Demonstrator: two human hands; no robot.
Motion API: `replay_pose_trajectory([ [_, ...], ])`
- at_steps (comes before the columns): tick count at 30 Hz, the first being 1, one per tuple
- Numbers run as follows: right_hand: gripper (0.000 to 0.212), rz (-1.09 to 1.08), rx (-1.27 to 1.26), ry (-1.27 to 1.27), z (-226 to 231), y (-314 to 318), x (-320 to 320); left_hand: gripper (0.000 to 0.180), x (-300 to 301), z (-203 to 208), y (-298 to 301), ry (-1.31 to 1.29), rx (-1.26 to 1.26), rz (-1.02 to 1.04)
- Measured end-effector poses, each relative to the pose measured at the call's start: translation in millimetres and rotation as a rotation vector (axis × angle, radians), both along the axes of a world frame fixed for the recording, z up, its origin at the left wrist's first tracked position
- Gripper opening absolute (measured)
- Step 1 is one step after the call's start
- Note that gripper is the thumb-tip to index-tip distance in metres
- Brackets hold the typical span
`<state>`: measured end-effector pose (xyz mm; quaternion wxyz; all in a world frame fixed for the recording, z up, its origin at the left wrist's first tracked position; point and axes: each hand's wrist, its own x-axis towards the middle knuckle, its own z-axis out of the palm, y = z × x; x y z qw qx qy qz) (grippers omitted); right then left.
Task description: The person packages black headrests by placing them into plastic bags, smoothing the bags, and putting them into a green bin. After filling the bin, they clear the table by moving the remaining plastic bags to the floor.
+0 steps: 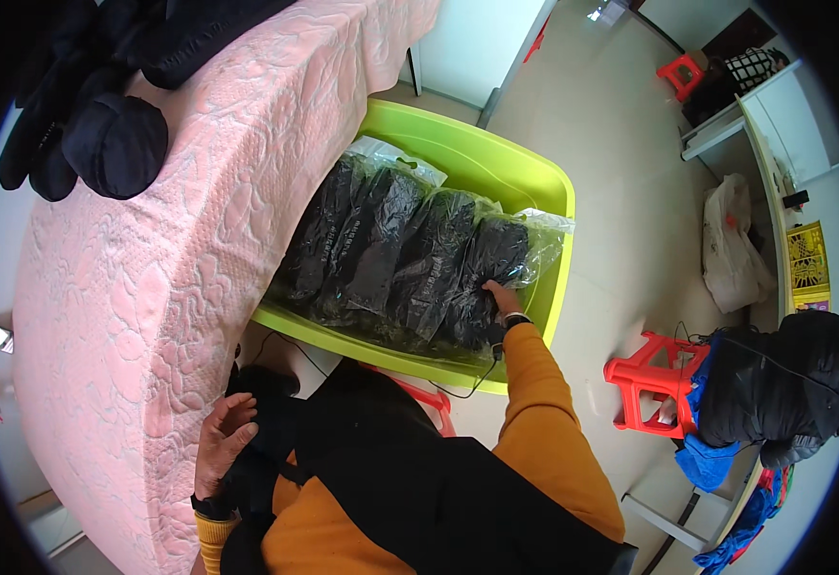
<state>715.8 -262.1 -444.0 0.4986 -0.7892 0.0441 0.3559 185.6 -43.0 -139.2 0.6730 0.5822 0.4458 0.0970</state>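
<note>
A lime-green plastic bin [561, 201] stands on the floor with several black rolled bundles in clear plastic bags packed side by side in it. My right hand [503, 301] reaches in from the lower right, its fingers bent against the rightmost bagged black bundle [496, 251]; part of the grip is hidden. Loosely curled, thumb apart, my left hand [225, 441] hangs beside the bed's edge and holds nothing. On the bed at the upper left lie several more black rolled bundles [115, 146], without visible plastic over them.
The bed has a pink quilted cover [213, 230] and borders the bin on the left. A red stool [654, 383] is on the right, beside a heap of dark clothes [774, 383]. Farther back are a white plastic bag [734, 244] and another red stool [680, 75].
</note>
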Motion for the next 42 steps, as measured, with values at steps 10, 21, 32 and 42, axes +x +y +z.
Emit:
replay_pose_trajectory([
  [10, 0.109, 0.075, -0.351, -0.946, 110.0, 8.2, -26.5, 0.048, -14.7, -9.6, -2.6, 0.027, 0.014, 0.060],
  [21, 0.104, 0.489, -0.422, -0.809, 13.7, 69.8, -18.1, 0.048, -20.8, -13.2, -15.8, 0.023, -0.012, 0.093],
  [32, 0.109, 0.593, -0.669, -0.773, 17.3, 76.4, -5.5, 0.046, -23.3, -7.7, -11.9, -0.050, -0.010, 0.108],
  [42, 0.103, 0.754, -0.842, -0.989, 59.0, 69.8, 30.0, 0.044, -63.0, -31.5, -28.9, -0.207, 0.107, 0.182],
])
